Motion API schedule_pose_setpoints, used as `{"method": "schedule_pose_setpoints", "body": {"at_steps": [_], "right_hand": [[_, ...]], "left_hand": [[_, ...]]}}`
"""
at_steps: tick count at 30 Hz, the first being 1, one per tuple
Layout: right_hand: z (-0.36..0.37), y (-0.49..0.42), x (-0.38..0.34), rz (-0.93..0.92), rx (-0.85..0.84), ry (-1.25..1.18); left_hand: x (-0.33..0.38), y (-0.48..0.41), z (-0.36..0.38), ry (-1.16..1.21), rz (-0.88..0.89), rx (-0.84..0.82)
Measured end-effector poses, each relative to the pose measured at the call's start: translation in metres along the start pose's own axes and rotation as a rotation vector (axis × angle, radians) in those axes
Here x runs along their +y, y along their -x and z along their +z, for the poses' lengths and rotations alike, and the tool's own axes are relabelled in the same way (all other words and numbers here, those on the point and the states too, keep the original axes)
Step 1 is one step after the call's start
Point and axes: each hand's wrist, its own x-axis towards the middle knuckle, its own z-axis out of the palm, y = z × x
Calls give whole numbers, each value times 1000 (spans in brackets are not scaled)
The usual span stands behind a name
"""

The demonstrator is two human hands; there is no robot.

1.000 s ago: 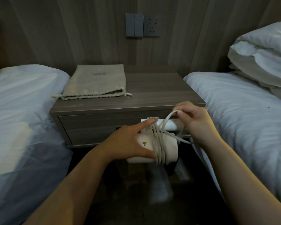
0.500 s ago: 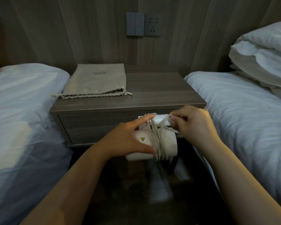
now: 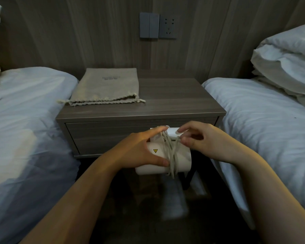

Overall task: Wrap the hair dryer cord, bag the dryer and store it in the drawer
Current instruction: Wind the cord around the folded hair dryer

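Observation:
My left hand [image 3: 139, 152] grips the white hair dryer [image 3: 181, 160] by its barrel, held level in front of the nightstand. Its pale cord [image 3: 172, 155] is wound several times around the barrel. My right hand [image 3: 204, 140] is at the dryer's far end, where thumb and forefinger pinch the cord's end by the white plug [image 3: 173, 132]. A beige drawstring bag [image 3: 107, 87] lies flat on the left half of the nightstand top. The drawer [image 3: 109, 134] below it is closed.
The wooden nightstand [image 3: 180, 95] stands between two beds with white sheets [image 3: 25, 120] [image 3: 264, 117]. Pillows [image 3: 287, 62] are stacked on the right bed. A switch and wall socket [image 3: 158, 25] sit on the panelled wall above. Dark floor lies below my arms.
The loose loop of cord my right hand was carrying has been drawn tight against the dryer. My right hand has come in close to the plug end. The left hand kept its hold.

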Motion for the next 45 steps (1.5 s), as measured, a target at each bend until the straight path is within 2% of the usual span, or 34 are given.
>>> {"method": "schedule_pose_setpoints", "body": {"at_steps": [4, 10, 15, 21, 23, 26, 31, 35, 38, 45], "right_hand": [[5, 0, -6, 29, -38, 154], [7, 0, -8, 9, -10, 163], [3, 1, -6, -20, -20, 71], [-1, 1, 3, -41, -81, -196], [-1, 1, 5, -69, -102, -215], [-2, 0, 8, -108, -106, -181], [-2, -2, 9, -121, -53, 55], [-3, 1, 8, -91, -146, 147], [-2, 1, 8, -87, -164, 150], [4, -1, 3, -121, -58, 49]], "left_hand": [[-1, -1, 2, 17, -13, 12], [0, -1, 1, 2, -25, 35], [0, -1, 1, 31, -26, 6], [0, -1, 1, 34, -7, 12], [-1, -1, 2, 26, -10, -6], [-2, -3, 3, 18, -30, -6], [-3, -4, 1, 52, -54, 15], [-4, -6, 1, 99, -79, 31], [-6, -7, 0, 101, -80, 17], [-5, -5, -1, 127, -58, 2]]}}
